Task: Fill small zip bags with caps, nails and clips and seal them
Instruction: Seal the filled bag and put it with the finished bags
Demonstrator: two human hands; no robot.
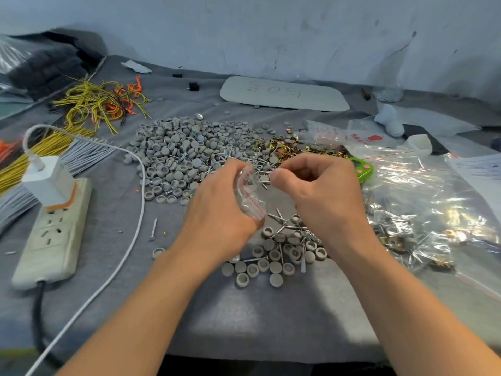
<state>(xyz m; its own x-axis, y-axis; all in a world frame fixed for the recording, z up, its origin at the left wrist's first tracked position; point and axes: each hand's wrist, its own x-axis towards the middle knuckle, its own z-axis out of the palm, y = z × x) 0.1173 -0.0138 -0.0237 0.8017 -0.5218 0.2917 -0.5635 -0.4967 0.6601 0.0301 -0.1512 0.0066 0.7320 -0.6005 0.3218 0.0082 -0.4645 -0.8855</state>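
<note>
Head view showed a small zip bag (248, 195) gripped unsealed in the left hand (217, 210), nails (261, 176) pinched by the right hand (320, 191), filled bags (401, 237) alongside, large piles remaining.

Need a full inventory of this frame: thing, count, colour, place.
caps: big pile, grey, table centre
near caps: small heap with nails, grey, between the wrists
clips: pile, gold, right of the caps
zip bag: one, clear, in left hand
filled bags: heap, clear, right
power strip: one, white, left
wires: bundle, yellow and orange, far left
board: one, white, far centre
left hand: holds the bag
right hand: pinched at the bag mouth
</note>
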